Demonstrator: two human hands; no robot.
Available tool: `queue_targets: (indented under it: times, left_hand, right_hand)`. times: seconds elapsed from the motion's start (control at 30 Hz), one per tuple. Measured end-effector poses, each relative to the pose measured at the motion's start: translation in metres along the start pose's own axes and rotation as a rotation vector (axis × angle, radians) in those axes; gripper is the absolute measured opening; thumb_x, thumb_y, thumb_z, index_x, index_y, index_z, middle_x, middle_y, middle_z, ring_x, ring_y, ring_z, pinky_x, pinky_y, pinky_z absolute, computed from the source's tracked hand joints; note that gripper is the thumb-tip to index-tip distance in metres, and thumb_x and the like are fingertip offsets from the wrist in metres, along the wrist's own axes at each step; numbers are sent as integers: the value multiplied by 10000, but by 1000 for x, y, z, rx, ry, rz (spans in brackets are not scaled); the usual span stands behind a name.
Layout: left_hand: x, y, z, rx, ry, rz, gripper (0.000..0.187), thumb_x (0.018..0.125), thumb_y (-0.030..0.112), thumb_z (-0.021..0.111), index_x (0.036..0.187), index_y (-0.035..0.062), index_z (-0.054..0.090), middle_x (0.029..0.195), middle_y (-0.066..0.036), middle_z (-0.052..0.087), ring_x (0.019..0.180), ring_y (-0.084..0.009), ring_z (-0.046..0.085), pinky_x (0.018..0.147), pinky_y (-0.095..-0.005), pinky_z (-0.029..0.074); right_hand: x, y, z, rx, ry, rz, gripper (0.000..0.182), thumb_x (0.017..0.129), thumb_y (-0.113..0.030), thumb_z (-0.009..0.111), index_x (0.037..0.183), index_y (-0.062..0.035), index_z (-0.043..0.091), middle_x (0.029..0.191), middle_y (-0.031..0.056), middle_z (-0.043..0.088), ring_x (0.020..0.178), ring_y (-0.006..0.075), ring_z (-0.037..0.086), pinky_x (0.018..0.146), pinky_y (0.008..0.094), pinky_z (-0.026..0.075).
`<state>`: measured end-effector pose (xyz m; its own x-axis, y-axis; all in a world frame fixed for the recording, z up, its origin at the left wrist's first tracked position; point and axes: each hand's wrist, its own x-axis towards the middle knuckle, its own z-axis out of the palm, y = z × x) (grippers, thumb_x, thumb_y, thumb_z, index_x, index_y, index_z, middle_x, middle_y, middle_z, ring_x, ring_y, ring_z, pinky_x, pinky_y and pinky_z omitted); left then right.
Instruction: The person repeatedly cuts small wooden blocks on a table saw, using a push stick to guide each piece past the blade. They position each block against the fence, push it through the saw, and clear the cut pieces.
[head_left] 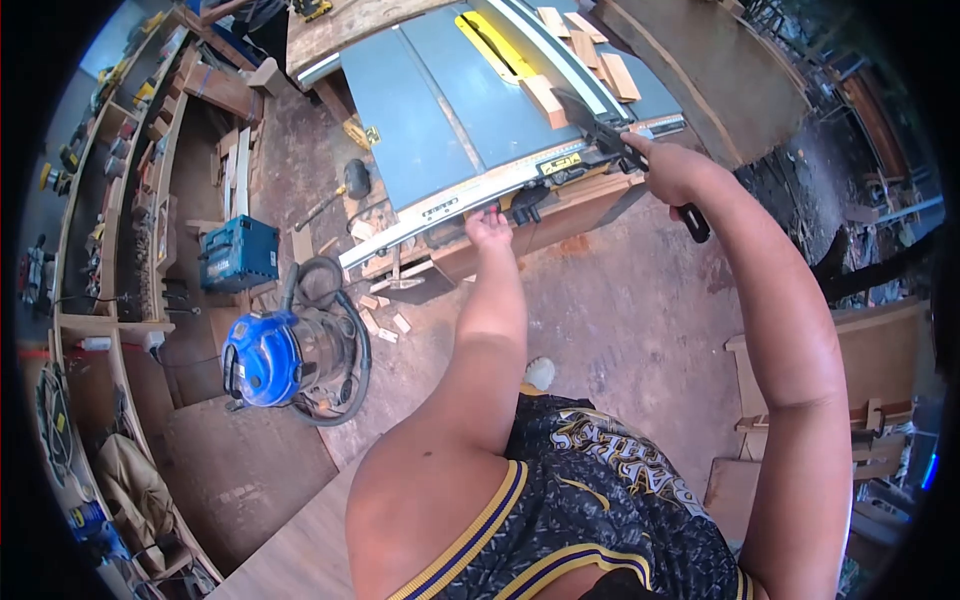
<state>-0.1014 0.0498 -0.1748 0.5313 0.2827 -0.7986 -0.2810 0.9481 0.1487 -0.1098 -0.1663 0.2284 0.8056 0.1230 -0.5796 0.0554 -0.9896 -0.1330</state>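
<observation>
Push stick [640, 165] sits gripped in the right hand [668, 170] over the saw [480, 100]; left hand [488, 226] touches its front edge, grip unclear

One head-worn camera looks steeply down and forward with a strong fisheye bend and dark rounded corners. The wearer's own shoulders and jersey fill the near bottom edge. The table saw [480, 110] sits far, at the top centre; shelving [120, 230] curves up the left side, and a blue vacuum [275, 355] stands on the floor at mid-left.
</observation>
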Motion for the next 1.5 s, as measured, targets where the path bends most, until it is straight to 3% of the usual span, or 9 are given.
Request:
queue_targets:
  times: [0.2, 0.27, 0.4, 0.53, 0.73, 1.2, 1.3, 1.43, 1.5]
  left_hand:
    - [-10, 4, -19, 211, -151, 51, 356, 860, 139, 500, 1213, 178, 530, 1149, -46, 561, 1121, -184, 508, 1025, -406, 319]
    - [-33, 13, -22, 835, -264, 150, 323, 881, 137, 516, 1196, 186, 569, 1177, -21, 566, 1142, -177, 491, 1005, -429, 345]
    - [-24, 26, -45, 1158, -330, 223, 273, 915, 160, 560, 1184, 192, 591, 1293, -23, 545, 1213, -173, 464, 996, -514, 361]
    - [-73, 45, -47, 1298, -374, 332, 255, 913, 120, 602, 1147, 18, 606, 1193, -111, 639, 1139, -211, 574, 993, -331, 420]
    - [-97, 88, -68, 1487, -517, 541, 311, 906, 108, 614, 1199, 7, 603, 1160, -105, 649, 1078, -186, 604, 944, -291, 443]
    - [-12, 103, -151, 1642, -445, 196, 175, 859, 69, 665, 1024, 12, 679, 992, -78, 694, 921, -168, 632, 835, -315, 500]
    - [-22, 112, -144, 1797, -393, 264, 164, 843, 104, 695, 977, 9, 699, 981, -81, 704, 924, -165, 636, 844, -326, 504]
    - [-36, 134, -124, 1945, -440, 367, 191, 824, 125, 720, 979, 14, 707, 965, -68, 704, 915, -175, 644, 843, -321, 507]
    - [-44, 140, -109, 1804, -202, 161, 183, 833, 137, 711, 976, 23, 714, 974, -84, 712, 915, -194, 657, 835, -313, 509]
  right_hand:
    - [3, -7, 1, -99, 7, 31, 873, 821, 144, 388, 1569, -251, 170, 1041, 219, 672, 601, 245, 666, 547, 402, 551]
    - [6, -9, -1, -105, 4, 26, 871, 815, 144, 389, 1565, -252, 191, 1053, 215, 671, 607, 247, 667, 552, 402, 554]
    - [1, -22, -5, -53, 66, -4, 856, 802, 148, 385, 1547, -257, 268, 1063, 205, 672, 618, 246, 669, 553, 393, 554]
    - [20, -32, -14, -69, 52, -26, 917, 788, 175, 442, 1566, -237, 183, 1015, 229, 682, 616, 263, 685, 514, 397, 558]
    - [43, -49, -28, -65, 37, 21, 921, 788, 169, 447, 1562, -267, 203, 1035, 236, 675, 611, 246, 685, 534, 412, 554]
    - [103, -68, -46, -95, 58, 41, 957, 771, 154, 384, 1538, -400, 238, 1102, 196, 649, 688, 257, 667, 569, 403, 563]
    - [92, -78, -57, -62, 10, 50, 941, 785, 185, 423, 1562, -299, 205, 1105, 220, 663, 641, 239, 682, 540, 389, 550]
    - [99, -89, -62, -41, 32, 80, 953, 784, 188, 410, 1560, -324, 205, 1051, 216, 668, 627, 234, 672, 527, 395, 543]
    - [100, -93, -65, -36, 35, 71, 947, 781, 186, 391, 1557, -326, 214, 1063, 224, 657, 614, 234, 669, 520, 381, 544]
